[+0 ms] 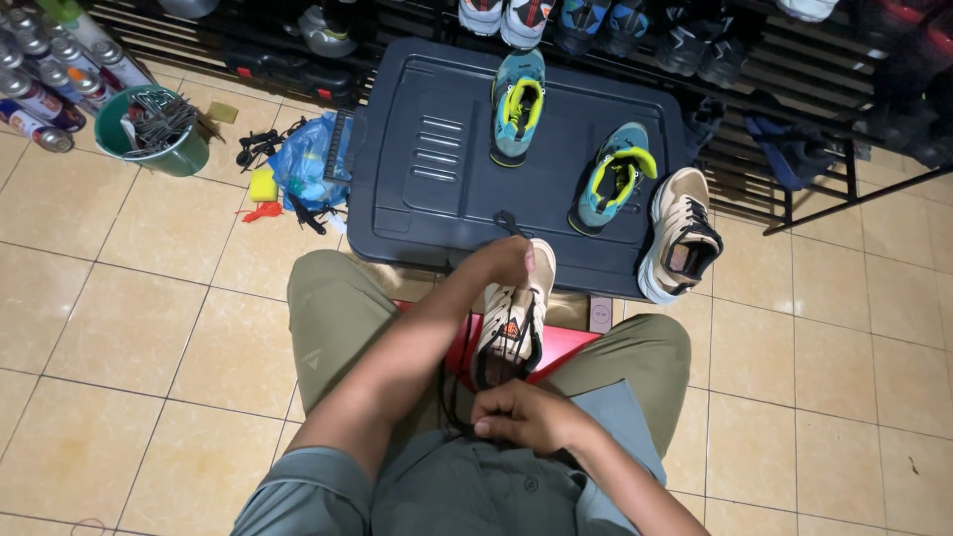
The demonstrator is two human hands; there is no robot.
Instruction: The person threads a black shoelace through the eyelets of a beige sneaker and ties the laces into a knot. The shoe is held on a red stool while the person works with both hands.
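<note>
Beige sneaker (513, 320) with black laces rests on the person's lap over a red box (561, 347), toe pointing away; it looks partly laced, with loose black lace ends (455, 397) still trailing toward the body, so tightening or tying seems left. Left hand (508, 260) is closed over the toe end, steadying it, while the right hand (531, 415), nearer the body, is curled shut on the lace. Beyond the left hand, its beige mate (681, 238) leans against a dark bin lid (427, 169) carrying two teal shoes (518, 104).

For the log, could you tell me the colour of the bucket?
The bucket is green, seen best in the head view, upper left.
</note>
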